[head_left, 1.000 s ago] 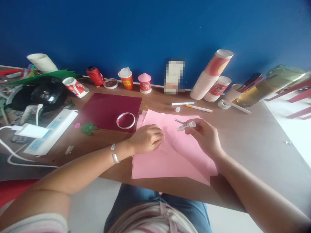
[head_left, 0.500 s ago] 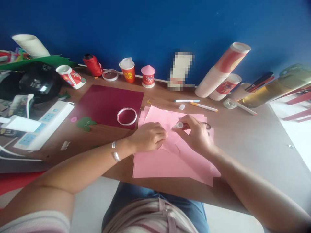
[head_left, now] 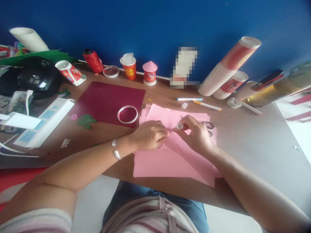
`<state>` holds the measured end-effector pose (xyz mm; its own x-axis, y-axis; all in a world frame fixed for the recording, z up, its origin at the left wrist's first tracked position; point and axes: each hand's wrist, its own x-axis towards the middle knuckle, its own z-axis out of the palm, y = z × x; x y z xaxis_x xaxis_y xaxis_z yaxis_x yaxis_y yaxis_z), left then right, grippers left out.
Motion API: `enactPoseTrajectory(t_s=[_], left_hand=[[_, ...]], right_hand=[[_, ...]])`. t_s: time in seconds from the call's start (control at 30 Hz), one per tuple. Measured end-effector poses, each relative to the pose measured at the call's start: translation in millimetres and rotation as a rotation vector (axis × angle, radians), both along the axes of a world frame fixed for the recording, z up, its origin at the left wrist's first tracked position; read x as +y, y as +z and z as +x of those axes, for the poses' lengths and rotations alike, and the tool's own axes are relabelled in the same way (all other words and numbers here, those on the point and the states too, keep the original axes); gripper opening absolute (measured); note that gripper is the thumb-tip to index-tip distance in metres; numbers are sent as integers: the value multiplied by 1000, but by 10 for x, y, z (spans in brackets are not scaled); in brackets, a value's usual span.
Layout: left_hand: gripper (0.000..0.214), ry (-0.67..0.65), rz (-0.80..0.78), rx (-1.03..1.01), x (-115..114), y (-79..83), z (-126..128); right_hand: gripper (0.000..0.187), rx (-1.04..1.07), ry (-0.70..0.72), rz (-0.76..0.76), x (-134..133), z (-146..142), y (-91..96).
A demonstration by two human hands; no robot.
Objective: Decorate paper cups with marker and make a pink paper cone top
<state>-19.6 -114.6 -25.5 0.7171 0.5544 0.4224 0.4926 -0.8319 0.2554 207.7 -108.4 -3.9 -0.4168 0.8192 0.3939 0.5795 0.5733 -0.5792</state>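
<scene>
Pink paper sheets (head_left: 167, 165) lie in a loose stack on the table in front of me. My left hand (head_left: 152, 136) rests over them, its fingers pinched on a piece of pink paper that they largely cover. Close to its right, my right hand (head_left: 195, 132) grips a glue stick (head_left: 179, 126), whose round white end faces up. A small white cap (head_left: 184, 105) lies just beyond the sheets. Black scissors (head_left: 208, 125) show partly from behind my right hand, on the paper. A curved line or cut edge runs across the top sheet below my hands.
On the left lie a dark red sheet (head_left: 104, 97) with a white ring (head_left: 127, 114) on it and a power strip (head_left: 46, 121). Along the wall stand a pink-roofed cup (head_left: 150, 74), an orange cup (head_left: 129, 69) and stacked paper cups (head_left: 218, 76). Two markers (head_left: 207, 105) lie behind the paper.
The view has shifted slightly. Both hands keep nearly the same places over the pink paper, and the scissors show a little more beside my right hand.
</scene>
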Motion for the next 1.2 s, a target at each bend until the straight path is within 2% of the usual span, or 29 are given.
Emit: enactPoseTrajectory(t_s=[0.4, 0.8, 1.2], left_hand=[[21, -6, 59, 2, 1, 14, 4], [20, -5, 47, -1, 3, 12, 5], [22, -1, 23, -15, 5, 8, 3]], right_hand=[[18, -46, 13, 91, 4, -2, -28], [17, -33, -34, 32, 57, 30, 4], [17, -74, -114, 65, 91, 90, -13]])
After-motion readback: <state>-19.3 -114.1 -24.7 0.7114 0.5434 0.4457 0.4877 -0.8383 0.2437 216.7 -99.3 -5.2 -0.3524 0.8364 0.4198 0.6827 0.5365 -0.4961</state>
